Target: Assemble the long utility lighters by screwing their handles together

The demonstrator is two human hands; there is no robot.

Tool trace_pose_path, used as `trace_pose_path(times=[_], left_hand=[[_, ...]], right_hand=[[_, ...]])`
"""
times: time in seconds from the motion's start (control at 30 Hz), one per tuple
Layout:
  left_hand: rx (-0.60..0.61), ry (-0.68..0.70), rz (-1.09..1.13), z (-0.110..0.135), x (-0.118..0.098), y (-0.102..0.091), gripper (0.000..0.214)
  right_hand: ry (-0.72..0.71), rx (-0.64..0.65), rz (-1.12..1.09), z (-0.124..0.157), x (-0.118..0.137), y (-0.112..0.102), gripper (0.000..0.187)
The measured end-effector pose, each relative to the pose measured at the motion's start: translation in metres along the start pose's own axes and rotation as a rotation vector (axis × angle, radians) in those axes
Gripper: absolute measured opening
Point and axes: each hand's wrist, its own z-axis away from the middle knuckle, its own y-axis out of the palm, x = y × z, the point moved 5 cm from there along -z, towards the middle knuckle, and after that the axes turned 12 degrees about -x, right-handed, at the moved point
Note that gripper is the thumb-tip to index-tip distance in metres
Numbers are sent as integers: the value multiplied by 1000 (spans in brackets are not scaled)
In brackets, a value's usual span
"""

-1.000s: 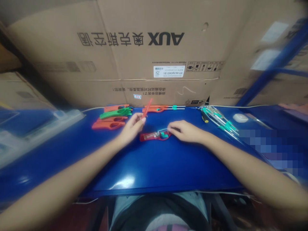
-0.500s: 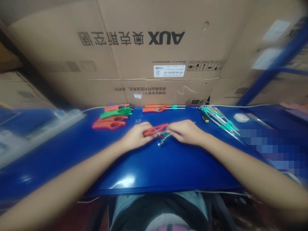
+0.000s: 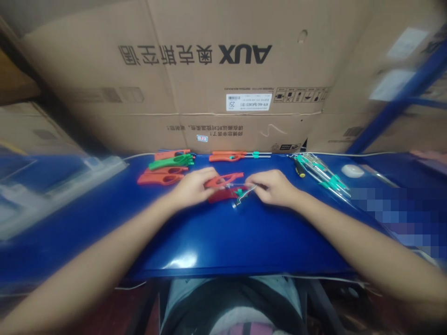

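Note:
My left hand (image 3: pixel 195 187) is closed on a red lighter casing half (image 3: pixel 228 178), whose trigger loop points right. Beneath it, a second red casing piece (image 3: pixel 221 195) shows, partly hidden; whether the hand also holds it I cannot tell. A small green part (image 3: pixel 240 191) sits at that lower piece's right end. Closed in a pinch, my right hand (image 3: pixel 274 187) is at the end of a thin pale wire (image 3: pixel 247 191), which runs down to a small silvery tip (image 3: pixel 234 204). Blur hides the finer details between the fingers.
Red lighter casings (image 3: pixel 160 176) and a green casing (image 3: pixel 171 162) lie at back left. An orange lighter with a metal rod (image 3: pixel 228 156) lies at back centre. To the right are a black-and-yellow screwdriver (image 3: pixel 300 170), metal rods with green parts (image 3: pixel 323 177) and a white round object (image 3: pixel 352 170).
The two red casing pieces now show apart, with the upper one raised above the lower. My right hand has moved slightly right, away from the left. The view has shifted a little.

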Motion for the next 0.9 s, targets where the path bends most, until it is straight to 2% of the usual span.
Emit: trace_pose_path(times=[0.1, 0.17, 0.27, 0.33, 0.4, 0.5, 0.6, 0.7, 0.77, 0.9], left_hand=[[-25, -63, -69, 0, 16, -6, 23], [-101, -187, -48, 0, 33, -12, 30], [-238, -436, 146, 2, 50, -14, 39], [-225, -523, 296, 2, 44, -5, 43], [-150, -512, 431, 2, 26, 7, 42], [-110, -466, 571, 4, -5, 21, 39], [-49, -465, 643, 10, -24, 32, 38], [-72, -434, 605, 13, -27, 35, 37], [-116, -371, 530, 11, -24, 33, 32], [-140, -275, 320, 7, -12, 25, 33]], right_hand=[[81, -86, -75, -3, -6, -11, 29], [152, -183, -95, -6, -15, -22, 31], [227, -233, -94, -8, -24, -30, 27], [254, -192, -110, -9, -25, -26, 21], [244, -133, -128, -8, -20, -19, 18], [186, -55, -162, -6, -5, -7, 25], [222, 35, -225, -4, 9, 2, 31], [278, 117, -286, -2, 18, 9, 38], [275, 154, -313, -1, 21, 13, 34], [214, 164, -129, 1, 17, 15, 25]])
